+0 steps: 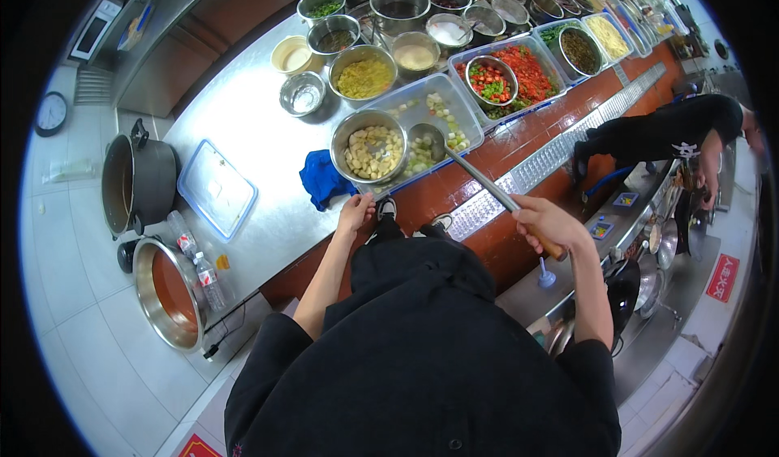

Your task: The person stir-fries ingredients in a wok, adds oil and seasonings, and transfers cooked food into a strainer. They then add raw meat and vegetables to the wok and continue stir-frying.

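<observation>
My right hand [548, 223] grips the wooden-ended handle of a long steel ladle [481, 180]. The ladle's bowl is inside a clear plastic tub [453, 98], among chopped pale-green and white pieces [420, 159] that look like scallion. At the tub's near left corner, my left hand [358, 212] has its fingers curled at the rim. A round steel bowl [369, 147] of pale pieces resembling garlic cloves stands in the left end of this tub. Just left of the tub lies a crumpled blue cloth [325, 180].
Steel pots [400, 10] of ingredients crowd the far counter. Another tub [529, 71] holds chopped red peppers. A lid [218, 189], bottles [209, 280], a tall pot [140, 180] and a wide basin [173, 293] are leftward. Another person [663, 128] works at the stove line, right.
</observation>
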The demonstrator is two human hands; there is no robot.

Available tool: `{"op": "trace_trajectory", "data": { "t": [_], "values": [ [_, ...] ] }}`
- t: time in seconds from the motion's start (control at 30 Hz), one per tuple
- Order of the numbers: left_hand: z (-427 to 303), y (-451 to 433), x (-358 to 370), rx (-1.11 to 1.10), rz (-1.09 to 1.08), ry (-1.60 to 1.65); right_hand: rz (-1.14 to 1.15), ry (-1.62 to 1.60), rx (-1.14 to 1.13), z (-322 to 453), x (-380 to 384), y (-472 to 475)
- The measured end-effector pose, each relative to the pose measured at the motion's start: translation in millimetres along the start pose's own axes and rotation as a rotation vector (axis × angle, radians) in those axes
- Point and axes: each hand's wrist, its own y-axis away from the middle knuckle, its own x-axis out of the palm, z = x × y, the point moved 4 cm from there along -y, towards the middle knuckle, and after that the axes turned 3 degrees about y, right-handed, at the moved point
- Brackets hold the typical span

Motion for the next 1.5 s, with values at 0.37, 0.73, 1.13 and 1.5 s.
{"op": "trace_trajectory", "data": {
  "t": [0.37,0.73,1.13,1.5],
  "values": [
    [9,15,-1,-0.143,0.042,-0.109,0.321,-1.229,-0.11,-99,6,-5],
    [-8,43,161,0.018,0.768,-0.771,0.324,-1.921,-0.867,-213,34,86],
    [45,64,395,0.41,1.278,-1.196,-1.65,-1.348,-0.056,-383,43,125],
    [81,176,697,1.27,1.848,-1.001,-1.88,-1.295,0.204,-429,93,65]
  ]
}}
